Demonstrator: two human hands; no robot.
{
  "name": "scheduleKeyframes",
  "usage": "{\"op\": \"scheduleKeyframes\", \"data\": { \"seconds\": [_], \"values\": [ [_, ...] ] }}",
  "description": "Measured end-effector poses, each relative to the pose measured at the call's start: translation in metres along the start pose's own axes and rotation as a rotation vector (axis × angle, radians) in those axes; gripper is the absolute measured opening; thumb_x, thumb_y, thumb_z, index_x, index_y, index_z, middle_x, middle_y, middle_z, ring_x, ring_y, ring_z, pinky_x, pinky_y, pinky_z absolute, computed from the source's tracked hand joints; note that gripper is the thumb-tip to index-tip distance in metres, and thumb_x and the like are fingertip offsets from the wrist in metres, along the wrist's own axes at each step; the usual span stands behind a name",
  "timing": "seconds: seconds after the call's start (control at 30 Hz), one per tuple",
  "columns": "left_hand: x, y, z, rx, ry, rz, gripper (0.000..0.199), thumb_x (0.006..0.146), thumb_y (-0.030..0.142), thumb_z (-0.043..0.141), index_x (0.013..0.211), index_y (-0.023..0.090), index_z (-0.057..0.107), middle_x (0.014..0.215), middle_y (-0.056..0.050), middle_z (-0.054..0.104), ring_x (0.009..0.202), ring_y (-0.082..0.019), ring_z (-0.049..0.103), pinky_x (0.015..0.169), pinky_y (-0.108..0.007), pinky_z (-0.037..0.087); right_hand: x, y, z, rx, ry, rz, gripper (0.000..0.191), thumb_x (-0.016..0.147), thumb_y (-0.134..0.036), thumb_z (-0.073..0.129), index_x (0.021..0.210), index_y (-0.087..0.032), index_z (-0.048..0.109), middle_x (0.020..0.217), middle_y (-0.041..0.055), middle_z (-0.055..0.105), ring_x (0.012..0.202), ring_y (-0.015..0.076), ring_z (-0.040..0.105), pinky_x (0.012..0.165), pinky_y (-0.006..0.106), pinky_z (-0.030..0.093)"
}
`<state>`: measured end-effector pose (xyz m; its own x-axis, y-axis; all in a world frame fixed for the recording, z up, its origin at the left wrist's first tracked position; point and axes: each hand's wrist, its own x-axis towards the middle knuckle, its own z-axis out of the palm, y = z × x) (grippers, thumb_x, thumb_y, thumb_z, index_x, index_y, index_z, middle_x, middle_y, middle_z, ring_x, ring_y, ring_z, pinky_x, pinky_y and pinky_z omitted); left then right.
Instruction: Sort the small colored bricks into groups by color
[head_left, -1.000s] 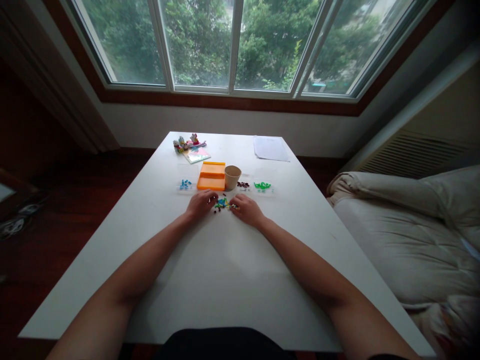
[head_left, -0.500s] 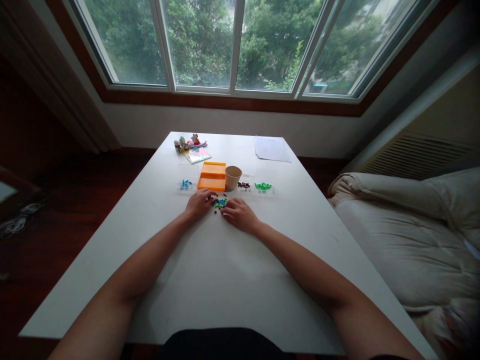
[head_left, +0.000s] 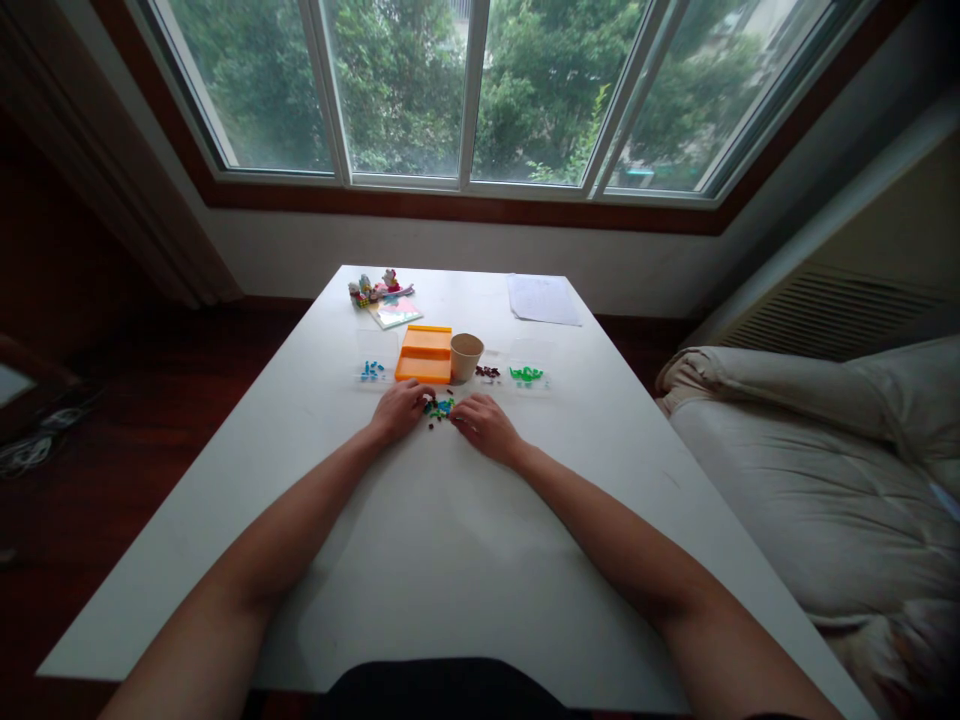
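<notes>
A small mixed pile of blue, green and dark brown pieces (head_left: 442, 408) lies on the white table (head_left: 420, 560) between my two hands. My left hand (head_left: 400, 410) rests at the pile's left edge, its fingers curled together. From the right, my right hand (head_left: 486, 428) reaches to the pile with thumb and fingertips drawn close. Whatever either set of fingertips may pinch is too small to make out. Just beyond my left hand stands an orange two-part tray (head_left: 424, 376), with a tan cup (head_left: 466, 358) touching or nearly touching its right side.
Clear containers hold blue pieces (head_left: 373, 370) on the left, and dark brown pieces (head_left: 487, 371) and green pieces (head_left: 526, 374) on the right. At the back are small brick-built figures (head_left: 375, 287), a shiny card (head_left: 396, 312) and paper sheets (head_left: 544, 299). A sofa (head_left: 810, 470) stands right.
My right hand's fingers have drawn closer together and shifted slightly up at the pile's right edge. My left hand has hardly moved.
</notes>
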<state>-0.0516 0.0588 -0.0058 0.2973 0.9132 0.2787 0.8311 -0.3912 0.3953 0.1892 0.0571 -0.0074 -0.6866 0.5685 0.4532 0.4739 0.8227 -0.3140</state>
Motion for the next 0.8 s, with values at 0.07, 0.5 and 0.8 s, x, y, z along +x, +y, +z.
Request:
{"op": "scheduleKeyframes", "data": {
  "seconds": [0.07, 0.5, 0.8],
  "values": [
    [0.0, -0.001, 0.001, 0.009, -0.003, 0.002, 0.029, 0.094, 0.021, 0.048, 0.112, 0.026, 0.07, 0.103, -0.006, 0.064, 0.095, -0.021, 0.058, 0.084, -0.031, 0.045, 0.002, 0.008, -0.005, 0.045, 0.064, 0.078, 0.021, 0.101, -0.028, 0.048, 0.102, -0.021, 0.068, 0.096, 0.008, 0.069, 0.093, 0.0217, 0.057, 0.089, 0.036, 0.041],
    [0.01, 0.01, 0.003, 0.18, -0.08, 0.046, 0.051, 0.09, 0.015, 0.046, 0.135, 0.034, 0.06, 0.093, -0.007, 0.059, 0.084, -0.021, 0.054, 0.08, -0.031, 0.04, 0.02, 0.073, -0.032, 0.05, 0.299, 0.503, 0.029, 0.092, -0.025, 0.053, 0.115, -0.016, 0.067, 0.102, 0.0103, 0.069, 0.088, 0.0213, 0.06, 0.089, 0.036, 0.046],
    [0.01, 0.009, 0.003, 0.121, -0.096, 0.067, 0.054, 0.087, 0.011, 0.047, 0.131, 0.037, 0.063, 0.091, -0.005, 0.06, 0.087, -0.021, 0.056, 0.083, -0.031, 0.041, 0.023, 0.057, -0.02, 0.082, 0.091, 0.325, 0.021, 0.094, -0.024, 0.052, 0.099, -0.021, 0.073, 0.093, 0.0054, 0.071, 0.079, 0.0171, 0.06, 0.078, 0.028, 0.045]
  ]
}}
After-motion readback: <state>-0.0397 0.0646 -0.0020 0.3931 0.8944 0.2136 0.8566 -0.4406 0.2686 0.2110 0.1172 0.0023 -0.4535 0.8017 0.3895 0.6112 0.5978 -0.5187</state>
